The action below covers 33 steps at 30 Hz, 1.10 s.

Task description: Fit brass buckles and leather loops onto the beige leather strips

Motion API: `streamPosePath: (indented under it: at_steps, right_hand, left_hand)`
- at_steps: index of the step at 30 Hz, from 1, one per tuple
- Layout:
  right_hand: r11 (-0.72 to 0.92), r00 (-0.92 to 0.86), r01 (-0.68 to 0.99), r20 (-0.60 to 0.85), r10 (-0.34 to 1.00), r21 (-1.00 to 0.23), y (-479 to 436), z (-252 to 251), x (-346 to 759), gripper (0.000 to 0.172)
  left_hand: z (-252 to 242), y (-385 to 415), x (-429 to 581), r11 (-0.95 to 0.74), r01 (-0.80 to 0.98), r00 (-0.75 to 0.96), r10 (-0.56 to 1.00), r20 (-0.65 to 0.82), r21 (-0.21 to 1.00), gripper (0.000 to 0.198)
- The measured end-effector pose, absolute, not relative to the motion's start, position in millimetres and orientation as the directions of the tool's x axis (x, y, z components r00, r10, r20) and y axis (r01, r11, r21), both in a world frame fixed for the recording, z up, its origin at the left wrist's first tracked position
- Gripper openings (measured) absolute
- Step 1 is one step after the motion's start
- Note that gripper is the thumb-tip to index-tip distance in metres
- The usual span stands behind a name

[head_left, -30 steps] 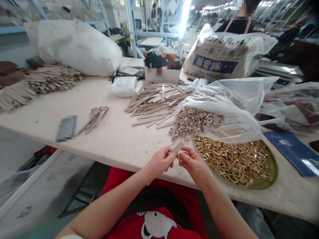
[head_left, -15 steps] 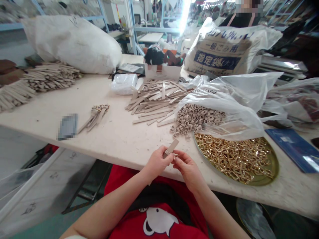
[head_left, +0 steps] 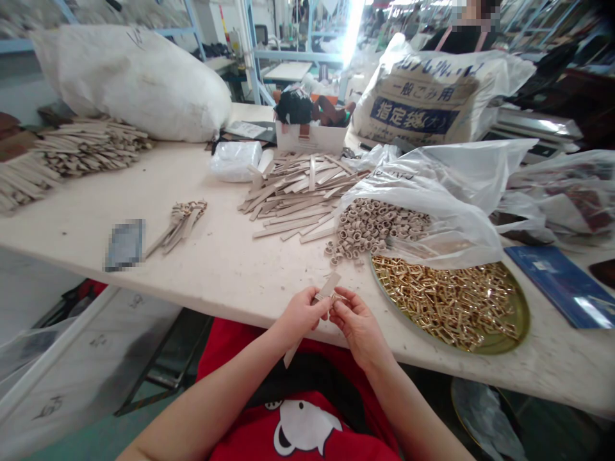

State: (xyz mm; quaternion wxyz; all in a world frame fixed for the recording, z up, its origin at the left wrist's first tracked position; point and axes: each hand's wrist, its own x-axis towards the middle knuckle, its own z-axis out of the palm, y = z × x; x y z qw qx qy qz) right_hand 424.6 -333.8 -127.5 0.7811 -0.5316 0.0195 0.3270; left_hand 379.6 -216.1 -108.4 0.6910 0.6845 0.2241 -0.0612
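Observation:
My left hand [head_left: 307, 312] is closed on a beige strap [head_left: 329, 286], whose flat end sticks up past the fingers while its other end hangs below the wrist. Close against it, my right hand [head_left: 354, 320] pinches a small gold buckle [head_left: 335, 298] between thumb and forefinger, at the strap. Fingers hide most of the buckle, so how it sits on the strap cannot be made out. To the right, a round tray [head_left: 523, 320] holds many gold buckles [head_left: 446, 301]. Behind it, small beige loops [head_left: 379, 224] spill from a clear plastic bag [head_left: 446, 192].
Loose beige straps [head_left: 293, 198] are heaped mid-table. A few straps with buckles [head_left: 185, 224] lie to the left, beside a blurred-out flat object [head_left: 125, 244]. Bundled straps [head_left: 91, 147] lie far left, before a big white sack [head_left: 134, 83]. A blue folder [head_left: 562, 285] is at right.
My hands stay together in nearly the same spot, with fingers slightly shifted. More of the strap's lower end now shows under my left wrist. The whole view has slid slightly.

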Motion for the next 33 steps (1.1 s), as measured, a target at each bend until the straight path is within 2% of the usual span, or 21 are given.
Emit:
streamPosePath:
  at_steps: [4,7,9,11,13,16,19,23,27,31,33]
  right_hand:
    - [0.043,0.834,-0.327,-0.267,0.483,-0.944,-340.0,-130.3,422.6,0.036]
    - [-0.019,0.853,-0.242,-0.222,0.472,-0.97,-344.4,-130.8,426.7,0.033]
    - [0.019,0.867,-0.28,-0.245,0.434,-0.96,-345.6,-129.7,431.0,0.029]
    - [0.126,0.869,-0.377,-0.303,0.392,-0.918,-345.4,-127.9,435.1,0.025]
    - [0.248,0.841,-0.492,-0.382,0.383,-0.835,-344.0,-126.0,438.3,0.024]
    - [0.363,0.763,-0.632,-0.469,0.445,-0.685,-342.2,-124.1,440.7,0.028]
    - [0.402,0.704,-0.704,-0.499,0.505,-0.585,-342.4,-124.4,441.5,0.031]
    - [0.37,0.664,-0.742,-0.531,0.527,-0.559,-342.2,-127.4,439.5,0.028]
    - [0.299,0.681,-0.715,-0.531,0.505,-0.632,-335.4,-131.2,428.1,0.023]
    - [0.207,0.827,-0.477,-0.356,0.436,-0.854,-328.8,-131.6,414.2,0.017]
    - [0.137,0.864,-0.364,-0.278,0.42,-0.921,-328.0,-128.5,411.6,0.018]
  left_hand:
    - [-107.6,-215.9,380.1,0.066,0.427,0.882,0.187,-0.432,0.902,0.019]
    - [-110.8,-215.7,379.4,0.064,0.417,0.888,0.183,-0.421,0.907,0.021]
    - [-113.2,-214.3,378.0,0.05,0.404,0.894,0.189,-0.406,0.913,0.023]
    - [-114.7,-211.7,375.5,0.004,0.41,0.894,0.2,-0.402,0.912,0.025]
    - [-114.3,-208.7,372.0,-0.09,0.41,0.9,0.199,-0.387,0.907,0.025]
    - [-109.9,-205.1,366.0,-0.258,0.358,0.932,0.157,-0.327,0.897,0.025]
    - [-104.0,-202.1,361.7,-0.355,0.318,0.948,0.12,-0.294,0.879,0.024]
    - [-98.5,-197.7,361.2,-0.514,0.275,0.96,0.094,-0.266,0.813,0.023]
    - [-94.5,-198.0,365.0,-0.578,0.241,0.969,0.096,-0.228,0.78,0.021]
    - [-90.4,-202.3,367.4,-0.427,0.281,0.96,0.126,-0.25,0.86,0.012]
    - [-89.3,-203.0,366.8,-0.353,0.298,0.954,0.107,-0.278,0.887,0.011]
